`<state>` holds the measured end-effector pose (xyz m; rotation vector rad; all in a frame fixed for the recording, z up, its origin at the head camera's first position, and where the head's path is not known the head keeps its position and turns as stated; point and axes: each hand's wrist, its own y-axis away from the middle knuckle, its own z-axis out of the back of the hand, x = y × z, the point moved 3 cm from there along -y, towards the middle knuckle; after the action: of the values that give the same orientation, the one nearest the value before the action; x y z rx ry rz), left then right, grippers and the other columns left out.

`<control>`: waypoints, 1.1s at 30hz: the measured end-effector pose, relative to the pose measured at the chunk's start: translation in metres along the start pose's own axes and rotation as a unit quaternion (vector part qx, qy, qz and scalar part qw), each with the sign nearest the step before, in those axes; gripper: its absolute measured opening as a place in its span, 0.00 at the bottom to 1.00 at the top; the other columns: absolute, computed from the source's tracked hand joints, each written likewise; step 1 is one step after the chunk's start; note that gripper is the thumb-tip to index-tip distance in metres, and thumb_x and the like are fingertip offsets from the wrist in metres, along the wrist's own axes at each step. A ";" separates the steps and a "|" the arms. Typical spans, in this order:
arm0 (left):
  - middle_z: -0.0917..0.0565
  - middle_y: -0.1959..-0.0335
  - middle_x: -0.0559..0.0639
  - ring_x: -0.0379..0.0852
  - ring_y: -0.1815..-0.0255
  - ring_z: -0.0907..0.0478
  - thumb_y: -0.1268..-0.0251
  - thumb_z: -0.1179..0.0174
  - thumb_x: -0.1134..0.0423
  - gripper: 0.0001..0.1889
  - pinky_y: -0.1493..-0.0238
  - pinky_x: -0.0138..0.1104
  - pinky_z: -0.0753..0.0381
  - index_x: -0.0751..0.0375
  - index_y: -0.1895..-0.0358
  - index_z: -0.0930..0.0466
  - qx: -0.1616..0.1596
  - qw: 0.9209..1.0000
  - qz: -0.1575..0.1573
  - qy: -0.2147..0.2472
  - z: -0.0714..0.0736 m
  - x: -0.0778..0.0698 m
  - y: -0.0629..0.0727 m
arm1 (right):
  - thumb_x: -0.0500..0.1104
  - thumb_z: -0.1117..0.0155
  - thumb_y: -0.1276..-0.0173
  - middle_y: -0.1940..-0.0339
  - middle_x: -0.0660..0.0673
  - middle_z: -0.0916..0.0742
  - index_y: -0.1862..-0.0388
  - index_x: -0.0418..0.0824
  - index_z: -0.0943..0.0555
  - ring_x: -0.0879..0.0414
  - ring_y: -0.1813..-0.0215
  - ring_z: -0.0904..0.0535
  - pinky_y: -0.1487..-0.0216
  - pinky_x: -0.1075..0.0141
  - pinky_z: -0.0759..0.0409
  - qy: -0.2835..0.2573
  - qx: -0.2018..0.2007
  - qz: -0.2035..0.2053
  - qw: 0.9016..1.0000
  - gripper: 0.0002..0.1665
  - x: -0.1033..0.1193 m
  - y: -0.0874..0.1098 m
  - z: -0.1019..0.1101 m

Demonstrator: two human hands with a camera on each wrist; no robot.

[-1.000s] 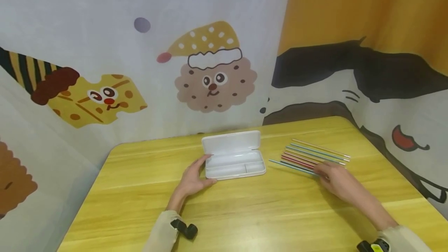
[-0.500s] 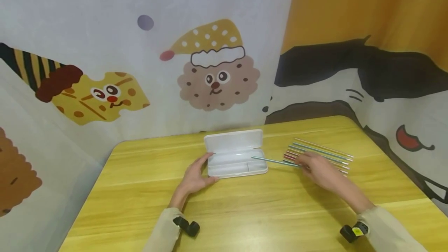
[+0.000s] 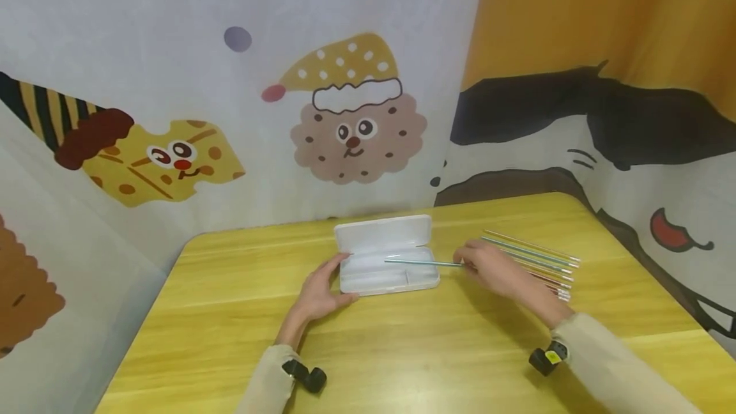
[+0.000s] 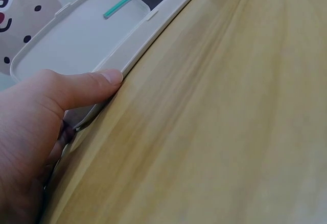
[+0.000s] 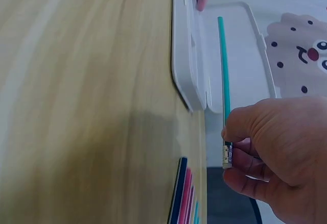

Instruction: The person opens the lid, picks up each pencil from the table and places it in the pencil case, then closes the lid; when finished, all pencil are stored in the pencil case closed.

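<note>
A white pencil case (image 3: 362,283) lies with its lid raised on the table, its inside split into compartments. My left hand (image 3: 317,292) grips the case's left end, thumb on the front edge and fingers at the back. In my right hand (image 3: 491,267) a teal pencil (image 3: 420,262) is pinched near its eraser end, as the right wrist view shows. The pencil's front part hangs over the case's right half, apart from its floor as far as the wrist views show. Beneath and behind the right hand lie several pencils (image 3: 531,251) in a row.
The wooden table (image 3: 402,356) has its back edge against a curtain (image 3: 276,190) printed with cartoon figures. The loose pencils to the right include teal, red and dark ones, eraser ends pointing right.
My right hand has lifted the teal pencil from the row and carried it left until it reaches over the open case. My left hand has kept its grip on the case.
</note>
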<state>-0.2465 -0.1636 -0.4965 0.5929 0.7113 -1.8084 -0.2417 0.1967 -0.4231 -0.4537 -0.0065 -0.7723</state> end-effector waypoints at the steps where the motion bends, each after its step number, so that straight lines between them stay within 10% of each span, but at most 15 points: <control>1: 0.30 0.29 0.61 0.62 0.30 0.34 0.54 0.21 0.53 0.46 0.33 0.58 0.35 0.47 0.27 0.32 -0.002 1.000 -0.003 0.001 0.000 0.000 -0.001 | 0.23 0.30 0.46 0.67 0.46 0.16 0.63 0.37 0.15 0.53 0.65 0.20 0.66 0.60 0.19 0.001 -0.003 0.008 1.000 0.14 0.001 -0.003 0.000; 33: 0.31 0.28 0.61 0.66 0.31 0.35 0.55 0.21 0.53 0.48 0.34 0.63 0.37 0.45 0.26 0.34 0.001 1.000 0.008 0.004 -0.001 -0.001 0.001 | 0.25 0.34 0.45 0.67 0.45 0.17 0.66 0.37 0.15 0.51 0.64 0.20 0.62 0.61 0.18 -0.013 0.057 0.039 0.998 0.11 0.018 -0.065 -0.039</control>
<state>-0.2454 -0.1619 -0.4968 0.6053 0.7092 -1.7929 -0.2786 0.1285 -0.4303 -0.3543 -0.0557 -0.6858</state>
